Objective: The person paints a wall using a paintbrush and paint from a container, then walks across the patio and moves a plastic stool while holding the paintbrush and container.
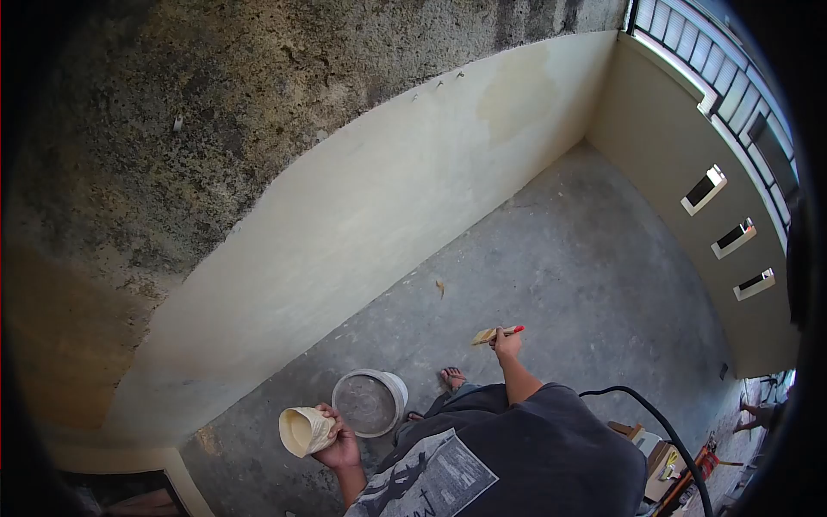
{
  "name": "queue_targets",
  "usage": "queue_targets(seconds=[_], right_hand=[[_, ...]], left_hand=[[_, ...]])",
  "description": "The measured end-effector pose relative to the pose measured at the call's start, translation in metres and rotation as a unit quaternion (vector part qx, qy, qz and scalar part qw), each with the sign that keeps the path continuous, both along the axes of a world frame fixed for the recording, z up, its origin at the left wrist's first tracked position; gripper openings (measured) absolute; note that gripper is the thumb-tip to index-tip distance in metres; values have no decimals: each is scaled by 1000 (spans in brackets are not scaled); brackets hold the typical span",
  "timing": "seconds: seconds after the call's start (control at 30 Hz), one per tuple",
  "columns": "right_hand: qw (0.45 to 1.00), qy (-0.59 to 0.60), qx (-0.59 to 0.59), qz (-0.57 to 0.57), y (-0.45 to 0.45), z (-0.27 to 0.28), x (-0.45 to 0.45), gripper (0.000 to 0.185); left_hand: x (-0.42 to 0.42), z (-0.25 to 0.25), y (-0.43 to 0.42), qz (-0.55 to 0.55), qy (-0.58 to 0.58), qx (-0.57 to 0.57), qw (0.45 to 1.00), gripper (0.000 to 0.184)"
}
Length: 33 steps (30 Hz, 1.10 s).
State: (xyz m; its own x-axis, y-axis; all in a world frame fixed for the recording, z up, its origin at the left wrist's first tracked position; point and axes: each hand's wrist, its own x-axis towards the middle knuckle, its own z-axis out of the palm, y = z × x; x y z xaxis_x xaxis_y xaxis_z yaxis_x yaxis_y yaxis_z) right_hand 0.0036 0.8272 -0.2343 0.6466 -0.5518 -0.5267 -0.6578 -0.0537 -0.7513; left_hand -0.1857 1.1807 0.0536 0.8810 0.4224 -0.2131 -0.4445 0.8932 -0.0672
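My left hand [340, 441] is wrapped round a cream-coloured cup [297, 431], its open mouth tilted toward the camera. What is inside looks pale, but I cannot tell how full it is. My right hand [506, 342] is closed on a paintbrush [485, 336] with pale bristles and a red-tipped handle, held out over the floor and apart from the wall. Just beyond my left hand, a white bucket [400, 392] stands on the floor, with a round grey surface at its top.
A wall, pale below [345, 220] and dark and stained above [258, 95], runs along the left. Grey concrete floor [551, 267] lies ahead. A black hose [650, 412] curves at right near boxes and tools [663, 470]. Part of another person [758, 418] shows at the right edge.
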Motion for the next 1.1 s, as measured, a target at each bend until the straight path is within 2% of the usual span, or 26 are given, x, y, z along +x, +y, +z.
queue_targets(seconds=[0.03,0.1,0.17,0.2,0.27,0.3,0.37,0.4,0.47,0.5,0.57,0.63,0.7,0.77,0.83,0.9,0.93,1.0,1.03,1.1], right_hand=[[1000,-4,3,-1,11,9,7,23],[988,-91,118,-47,38,41,15,29],[953,-159,239,-97,58,55,26,28],[953,-163,237,-99,65,70,30,28],[883,-220,384,-156,77,130,29,24],[884,-222,381,-154,80,158,26,24],[781,-282,522,-196,80,216,19,19],[783,-284,519,-193,76,244,15,19],[716,-322,595,-174,65,296,7,17],[717,-321,595,-168,59,318,5,17],[709,-382,579,-124,40,356,0,16],[721,-422,546,-59,19,393,-6,18],[757,-462,463,-13,6,430,-13,21],[791,-519,320,55,-8,453,-8,21],[806,-522,202,194,-23,482,-15,20],[793,-526,30,305,-34,505,-15,17],[792,-526,31,309,-41,509,-10,17],[713,-508,-74,477,-59,511,-4,14],[718,-506,-77,471,-67,513,-2,14],[708,-400,-53,579,-85,518,7,20]], left_hand=[[-1,1,3,-1,-4,3,1000,51],[-11,5,10,-32,16,-14,999,51],[-18,1,21,-60,8,-28,998,49],[-19,4,22,-87,19,-4,996,50],[-21,2,31,-130,33,22,991,54],[-22,0,34,-130,30,18,991,54],[-18,-2,36,-181,40,37,982,59],[-16,-6,36,-192,46,47,979,59],[-7,-8,27,-221,37,43,974,60],[0,-6,21,-250,30,46,967,60],[14,-4,4,-291,8,49,955,63],[29,7,-22,-307,7,62,950,55],[47,6,-48,-329,-3,57,943,58],[65,5,-78,-346,3,86,934,63],[84,-1,-109,-374,12,81,924,66],[104,1,-147,-378,-17,80,922,68],[112,-1,-168,-375,-17,80,924,68],[128,0,-205,-399,-61,66,912,70],[133,4,-221,-407,-60,65,909,70],[143,14,-256,-423,-31,59,904,54]])
